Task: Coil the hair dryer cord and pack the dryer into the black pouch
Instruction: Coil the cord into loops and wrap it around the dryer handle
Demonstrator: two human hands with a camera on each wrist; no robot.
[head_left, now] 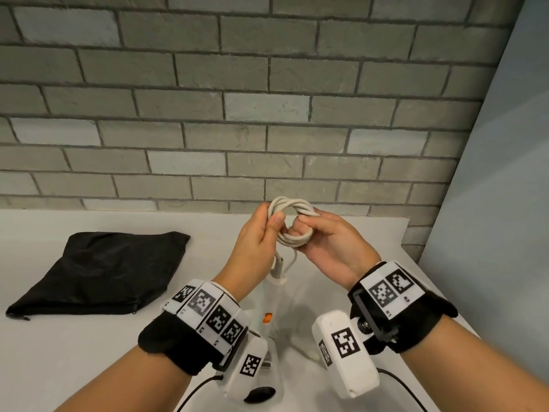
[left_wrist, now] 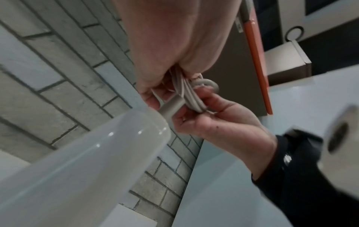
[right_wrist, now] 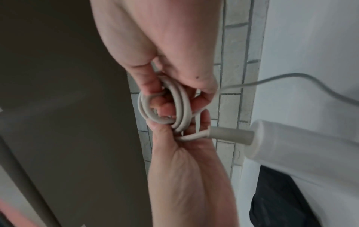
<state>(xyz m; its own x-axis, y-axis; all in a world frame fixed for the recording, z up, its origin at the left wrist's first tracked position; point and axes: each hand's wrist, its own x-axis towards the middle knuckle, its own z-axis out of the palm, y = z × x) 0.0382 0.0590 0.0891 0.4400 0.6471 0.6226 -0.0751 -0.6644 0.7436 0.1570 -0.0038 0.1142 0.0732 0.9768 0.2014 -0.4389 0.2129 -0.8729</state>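
Above white countertop (head_left: 89, 352), both hands pinch rubbery cord (head_left: 292, 224) — round coil.

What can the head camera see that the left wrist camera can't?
Only the head view shows the black pouch, lying flat on the white table to the left of the hands, and the orange button on the hair dryer. Only the left wrist view shows an orange-edged panel behind the hands and the dryer's handle up close. Both show the left hand and right hand gripping the coiled cord, and the grey brick wall.
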